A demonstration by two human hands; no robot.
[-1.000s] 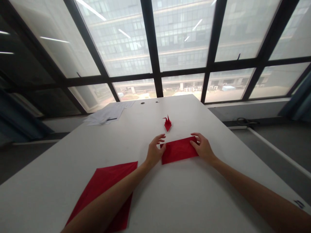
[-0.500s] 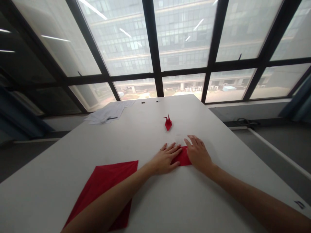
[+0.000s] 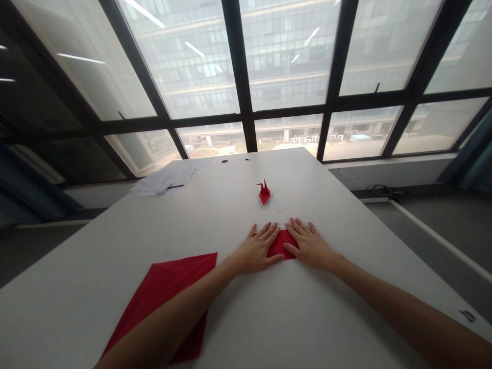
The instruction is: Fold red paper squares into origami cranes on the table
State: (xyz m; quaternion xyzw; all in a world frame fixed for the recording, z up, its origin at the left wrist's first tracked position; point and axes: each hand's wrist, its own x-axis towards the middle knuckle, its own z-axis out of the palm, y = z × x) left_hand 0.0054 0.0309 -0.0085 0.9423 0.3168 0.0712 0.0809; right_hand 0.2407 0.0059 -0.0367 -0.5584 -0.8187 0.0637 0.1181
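Observation:
A small red sheet of paper (image 3: 277, 247) lies flat on the white table, partly covered by both hands. My left hand (image 3: 258, 249) rests on its left part, fingers spread and palm down. On the right part lies my right hand (image 3: 309, 245), also flat with its fingers apart. Between the two hands a strip of the red paper shows. A folded red paper crane (image 3: 264, 195) stands on the table beyond the hands.
Under and beside my left forearm lies a larger red sheet (image 3: 165, 282). White papers (image 3: 165, 179) with a dark pen (image 3: 176, 186) are at the table's far left. The white table (image 3: 246, 318) ends before tall windows (image 3: 286, 61).
My right hand has come down flat onto the paper, its fingers shifting left and its thumb now lying across the sheet. The left hand stays on the paper.

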